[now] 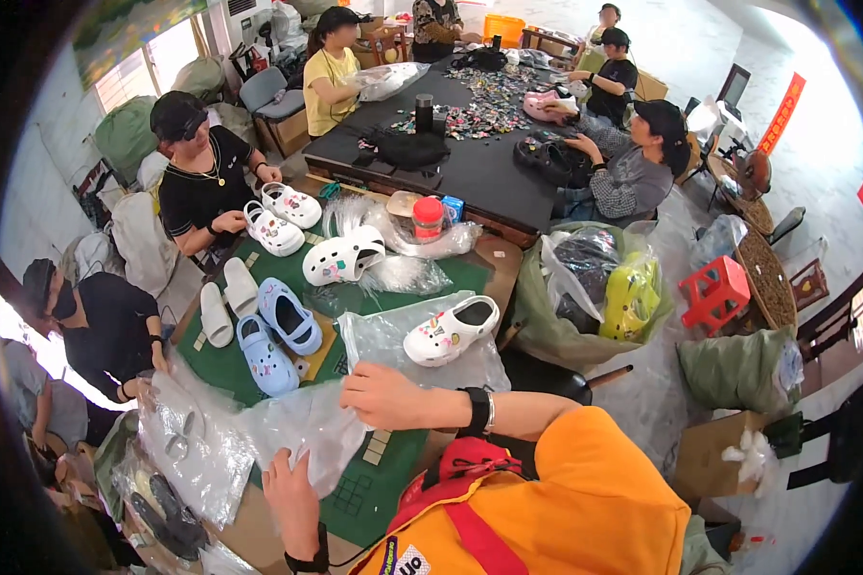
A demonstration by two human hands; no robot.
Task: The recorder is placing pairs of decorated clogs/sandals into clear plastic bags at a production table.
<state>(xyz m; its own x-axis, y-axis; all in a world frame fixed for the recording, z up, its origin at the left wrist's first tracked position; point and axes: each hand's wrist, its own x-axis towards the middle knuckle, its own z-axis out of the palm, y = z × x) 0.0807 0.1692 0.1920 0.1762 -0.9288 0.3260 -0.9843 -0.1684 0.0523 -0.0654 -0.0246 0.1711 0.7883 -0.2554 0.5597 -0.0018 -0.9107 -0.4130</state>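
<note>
My left hand (292, 498) grips the near edge of a clear plastic bag (292, 431) that lies crumpled on the green table mat (374, 479). My right hand (384, 395), with a black watch on its wrist, pinches the same bag's upper edge. Just beyond my right hand a white clog with small charms (451, 331) rests on another clear bag (384, 335). Two blue clogs (278, 335) lie to the left of it on the mat.
Further out lie a white clog (343, 257), a pair of white slippers (225, 302), loose clear bags and a red-lidded jar (429, 217). A person in black (206, 182) holds two white clogs. Other people sit at the black table (470, 163). Full sacks (585, 287) stand to the right.
</note>
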